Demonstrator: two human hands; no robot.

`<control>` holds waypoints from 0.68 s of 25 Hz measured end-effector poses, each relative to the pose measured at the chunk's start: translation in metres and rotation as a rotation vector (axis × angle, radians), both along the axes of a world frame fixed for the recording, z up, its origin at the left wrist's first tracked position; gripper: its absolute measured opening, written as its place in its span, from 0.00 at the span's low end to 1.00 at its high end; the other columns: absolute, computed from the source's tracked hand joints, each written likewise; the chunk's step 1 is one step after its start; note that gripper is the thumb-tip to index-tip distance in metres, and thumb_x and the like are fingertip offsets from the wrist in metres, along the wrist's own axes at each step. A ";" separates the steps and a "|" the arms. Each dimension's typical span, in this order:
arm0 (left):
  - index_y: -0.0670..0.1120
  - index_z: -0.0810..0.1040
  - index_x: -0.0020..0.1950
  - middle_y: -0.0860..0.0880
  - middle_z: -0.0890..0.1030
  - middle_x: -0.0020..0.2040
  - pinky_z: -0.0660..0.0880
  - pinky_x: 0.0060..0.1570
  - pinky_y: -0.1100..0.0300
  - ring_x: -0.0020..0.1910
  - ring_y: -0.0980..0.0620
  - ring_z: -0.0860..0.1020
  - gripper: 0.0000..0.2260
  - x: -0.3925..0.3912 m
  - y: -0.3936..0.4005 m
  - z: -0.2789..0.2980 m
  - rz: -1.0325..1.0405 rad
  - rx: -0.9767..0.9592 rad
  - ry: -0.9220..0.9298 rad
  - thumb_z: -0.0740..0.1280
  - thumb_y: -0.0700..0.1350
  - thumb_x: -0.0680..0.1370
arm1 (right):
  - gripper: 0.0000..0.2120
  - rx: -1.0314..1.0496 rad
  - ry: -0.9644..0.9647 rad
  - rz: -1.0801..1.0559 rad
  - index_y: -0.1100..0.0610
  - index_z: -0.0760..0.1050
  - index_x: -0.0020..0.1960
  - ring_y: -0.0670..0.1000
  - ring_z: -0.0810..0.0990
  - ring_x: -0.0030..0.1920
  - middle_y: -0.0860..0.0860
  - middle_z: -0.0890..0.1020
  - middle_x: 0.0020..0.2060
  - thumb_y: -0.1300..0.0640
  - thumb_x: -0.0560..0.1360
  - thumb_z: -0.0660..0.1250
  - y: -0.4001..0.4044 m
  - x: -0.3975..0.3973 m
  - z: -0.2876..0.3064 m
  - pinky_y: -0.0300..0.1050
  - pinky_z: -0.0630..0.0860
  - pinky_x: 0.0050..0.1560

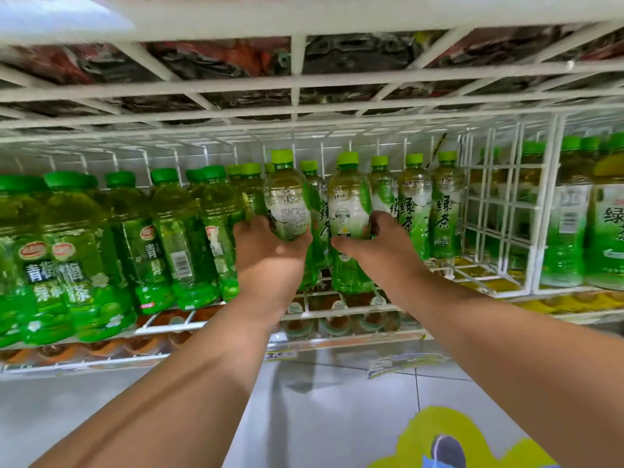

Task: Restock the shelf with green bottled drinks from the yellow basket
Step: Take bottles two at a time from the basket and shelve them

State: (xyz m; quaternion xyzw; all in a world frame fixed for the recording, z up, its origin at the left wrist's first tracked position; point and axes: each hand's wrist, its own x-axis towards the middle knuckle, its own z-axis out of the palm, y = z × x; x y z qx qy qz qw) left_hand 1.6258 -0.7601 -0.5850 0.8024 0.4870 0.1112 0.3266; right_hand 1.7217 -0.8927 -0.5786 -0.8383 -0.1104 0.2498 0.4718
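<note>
- Head view puts the wire shelf point(354, 310) across my whole frame, its deck just under both of my grips, with another wire shelf close overhead.
- Dark-green bottles point(84, 251) fill the shelf left of my left grip, crowded shoulder to shoulder and leaning a little.
- Taller bottles point(574, 214) stand behind a wire divider point(513, 204), well right of my right grip.
- A row of tea bottles point(445, 204) stands upright just behind and to the right of my right grip.
- My left bottle point(287, 201) is held upright above the shelf deck, light-green cap up, label facing me, close beside its twin.
- My right bottle point(349, 197) is also upright; its base seems to reach the deck, though my wrist hides part of it.
- My left hand point(270, 244) has fingers and thumb curled round the lower half of the left bottle.
- My right hand point(371, 241) wraps the middle of the right bottle the same way; thumbs of both hands nearly meet between the bottles.
- A yellow shape point(449, 430) at the bottom edge, below my right forearm; I cannot tell whether it is the basket.
- Price tags point(401, 364) hang on the shelf edge below my grips, too blurred to read.
</note>
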 end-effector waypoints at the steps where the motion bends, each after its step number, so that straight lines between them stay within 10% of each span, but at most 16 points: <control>1: 0.38 0.76 0.63 0.41 0.79 0.59 0.79 0.55 0.50 0.54 0.42 0.79 0.32 0.003 0.000 -0.003 -0.020 0.032 0.021 0.74 0.63 0.72 | 0.26 -0.030 -0.014 -0.001 0.56 0.74 0.61 0.48 0.84 0.41 0.48 0.83 0.44 0.50 0.69 0.80 0.003 0.002 -0.003 0.40 0.79 0.33; 8: 0.35 0.67 0.72 0.36 0.73 0.69 0.71 0.66 0.48 0.68 0.39 0.72 0.34 0.016 -0.006 -0.005 -0.095 0.093 0.203 0.67 0.60 0.79 | 0.21 -0.063 -0.031 -0.026 0.57 0.74 0.57 0.50 0.82 0.37 0.52 0.83 0.43 0.51 0.71 0.79 0.022 0.003 -0.016 0.52 0.81 0.37; 13: 0.42 0.76 0.42 0.46 0.81 0.37 0.74 0.35 0.57 0.34 0.46 0.80 0.27 0.015 0.002 -0.011 -0.148 0.022 0.392 0.60 0.67 0.79 | 0.21 -0.191 -0.059 0.065 0.56 0.71 0.59 0.52 0.81 0.39 0.52 0.82 0.46 0.49 0.74 0.76 0.029 0.007 -0.024 0.42 0.70 0.29; 17: 0.42 0.74 0.35 0.46 0.76 0.30 0.65 0.26 0.59 0.27 0.50 0.74 0.29 0.014 0.001 -0.013 -0.202 -0.013 0.430 0.57 0.65 0.81 | 0.23 -0.273 -0.093 0.152 0.57 0.68 0.65 0.57 0.83 0.45 0.53 0.81 0.49 0.54 0.76 0.74 0.026 0.009 -0.026 0.45 0.74 0.35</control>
